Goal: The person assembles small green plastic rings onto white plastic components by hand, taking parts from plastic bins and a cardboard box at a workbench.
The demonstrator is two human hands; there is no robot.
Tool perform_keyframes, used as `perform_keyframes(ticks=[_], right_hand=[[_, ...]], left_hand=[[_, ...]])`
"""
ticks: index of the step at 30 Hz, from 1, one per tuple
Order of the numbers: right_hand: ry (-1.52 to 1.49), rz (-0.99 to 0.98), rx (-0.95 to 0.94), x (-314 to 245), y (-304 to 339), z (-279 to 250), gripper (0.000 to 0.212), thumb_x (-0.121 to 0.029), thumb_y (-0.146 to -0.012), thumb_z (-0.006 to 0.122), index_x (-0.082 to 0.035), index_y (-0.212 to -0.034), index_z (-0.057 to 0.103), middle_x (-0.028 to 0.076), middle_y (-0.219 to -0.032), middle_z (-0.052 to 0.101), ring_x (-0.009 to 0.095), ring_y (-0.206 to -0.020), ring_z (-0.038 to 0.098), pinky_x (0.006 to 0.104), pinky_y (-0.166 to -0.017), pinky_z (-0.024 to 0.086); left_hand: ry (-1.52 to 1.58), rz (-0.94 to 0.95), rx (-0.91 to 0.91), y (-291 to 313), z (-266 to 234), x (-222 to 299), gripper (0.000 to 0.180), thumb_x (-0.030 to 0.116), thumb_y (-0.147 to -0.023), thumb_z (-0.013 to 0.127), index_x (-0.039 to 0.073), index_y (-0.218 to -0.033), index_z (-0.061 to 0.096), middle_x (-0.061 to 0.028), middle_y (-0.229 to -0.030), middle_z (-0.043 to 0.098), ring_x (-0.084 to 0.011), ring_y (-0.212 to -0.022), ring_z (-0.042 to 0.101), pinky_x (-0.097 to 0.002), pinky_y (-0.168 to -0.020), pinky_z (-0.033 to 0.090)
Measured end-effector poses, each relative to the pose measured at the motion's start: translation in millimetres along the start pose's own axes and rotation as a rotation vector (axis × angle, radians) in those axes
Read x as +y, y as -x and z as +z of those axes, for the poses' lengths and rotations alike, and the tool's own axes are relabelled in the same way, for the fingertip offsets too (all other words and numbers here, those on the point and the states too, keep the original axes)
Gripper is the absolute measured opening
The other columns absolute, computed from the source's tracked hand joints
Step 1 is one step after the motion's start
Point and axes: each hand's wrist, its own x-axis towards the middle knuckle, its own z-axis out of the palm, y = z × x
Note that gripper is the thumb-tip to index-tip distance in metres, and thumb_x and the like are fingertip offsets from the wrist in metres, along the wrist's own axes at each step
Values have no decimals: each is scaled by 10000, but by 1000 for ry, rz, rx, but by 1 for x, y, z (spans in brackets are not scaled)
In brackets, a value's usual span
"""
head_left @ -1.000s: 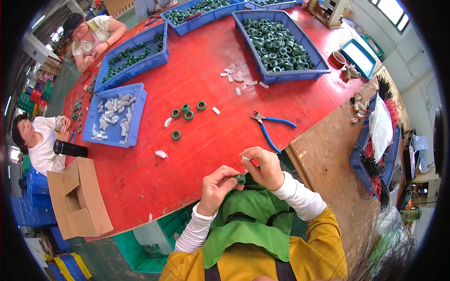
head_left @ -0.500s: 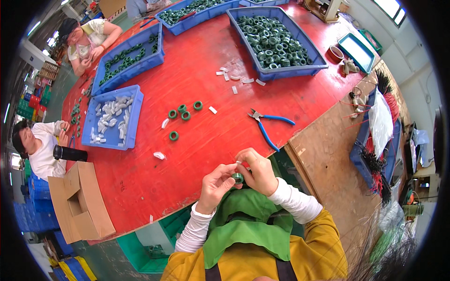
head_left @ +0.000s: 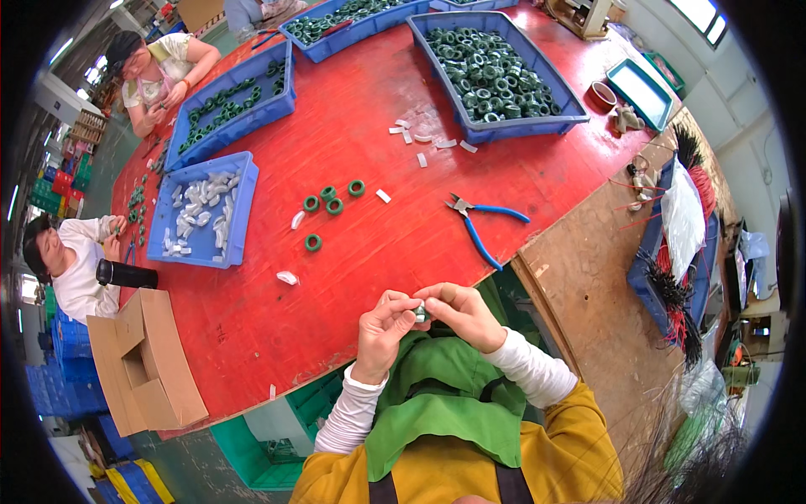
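Note:
At the table's near edge, my left hand [head_left: 382, 333] pinches a small green ring [head_left: 421, 311] between thumb and fingers. A bit of white, apparently a short white strip [head_left: 419, 318], shows against the ring. My right hand [head_left: 467, 315] is closed, with thumb and fingertips pressed onto the white strip at the ring; the fingers partly hide both pieces. Ahead on the red table lie several loose green rings [head_left: 334, 207] and a few white strips [head_left: 287, 277]. Blue-handled cutting pliers [head_left: 475, 221] lie with jaws apart, beyond my right hand.
A blue bin [head_left: 537, 128] heaped with green rings stands far right, and a smaller blue bin [head_left: 238, 254] of white pieces at left. An open cardboard box [head_left: 168, 370] sits at the near left edge, by a black bottle [head_left: 126, 275]. Two people work along the left side.
My right hand has lowered and come closer to my left, bringing the white strip against the green ring. The ring has been turned slightly. Objects on the table stay where they were.

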Motion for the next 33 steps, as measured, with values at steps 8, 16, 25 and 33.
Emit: perform_keyframes(ticks=[8, 16, 25, 33], right_hand=[[572, -510, 85, 4, 3, 1, 189, -104, -841, 669, 13, -983, 627, 105, -853, 586, 208, -798, 589, 303, -688, 482], [875, -882, 186, -13, 3, 8, 193, -60, -711, 715, -41, -878, 619, 86, -901, 587, 258, -795, 579, 360, -667, 477], [1046, -1307, 267, -16, 4, 10, 185, -59, -644, 747, -48, -807, 662, 56, -910, 612, 244, -864, 612, 398, -777, 497], [651, -823, 240, -4, 3, 8, 179, 65, -777, 646, 14, -914, 542, 143, -851, 638, 254, -742, 651, 306, -612, 528]], left_hand=[[206, -75, 57, 1, 0, -6, 208, 110, -935, 571, -7, -1103, 615, -92, -994, 624, -193, -896, 646, -358, -801, 573], [256, -102, 158, 1, 4, -5, 210, 103, -943, 564, -26, -1105, 602, -89, -945, 665, -165, -862, 656, -314, -779, 563], [232, -68, 211, 0, 11, -10, 202, 80, -949, 544, -17, -1118, 594, -89, -975, 658, -161, -845, 638, -317, -737, 546], [342, -109, 255, -4, 11, -7, 201, 78, -948, 539, -11, -1124, 577, -107, -998, 662, -197, -910, 654, -389, -824, 569]])
